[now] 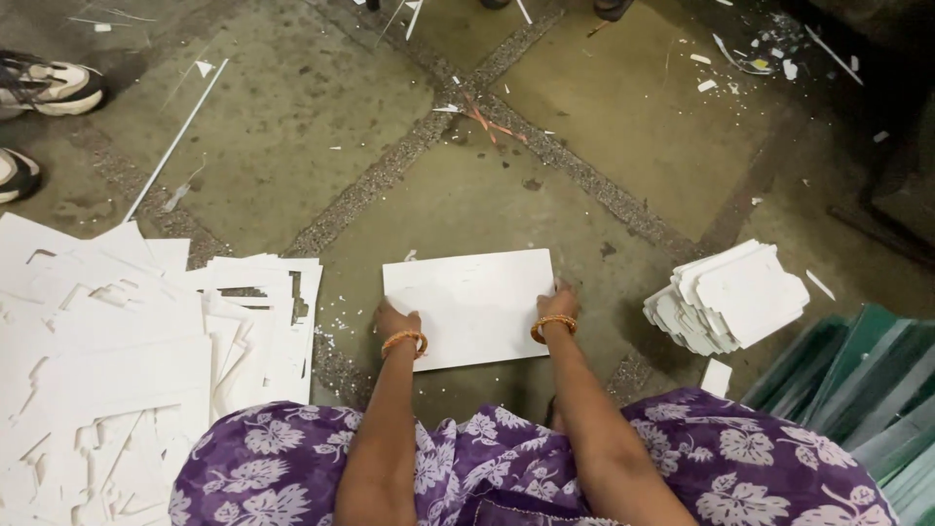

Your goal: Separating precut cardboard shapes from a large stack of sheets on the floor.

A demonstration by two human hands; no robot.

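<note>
Currently both hands are gripping one white rectangular sheet (470,305) that is lying flat on the stone floor (292,117), straight ahead of the knees. Left hand (396,320) is clamping the sheet's left edge, near its lower corner; fingers are curling under or over the edge, can't tell which. Right hand (557,303) is grasping the right edge, a bit higher up than the left one. Each wrist is wearing an orange bangle (404,341).

Just right of the right hand, a fanned stack of white cut shapes (729,297) is sitting apart from the sheet. Beyond that stack, further right, greenish panels (867,380) are leaning in a row. Left of the left hand, a wide heap of white offcut sheets with cut-out holes (127,351) is spreading across the floor, close to the sheet but not touching it. Far past that heap, at the upper left, another person's two sneakers (49,88) are showing. Small white scraps (750,58) are littering the floor well beyond the right hand. Purple floral fabric (467,458) is covering the lap below both forearms.
</note>
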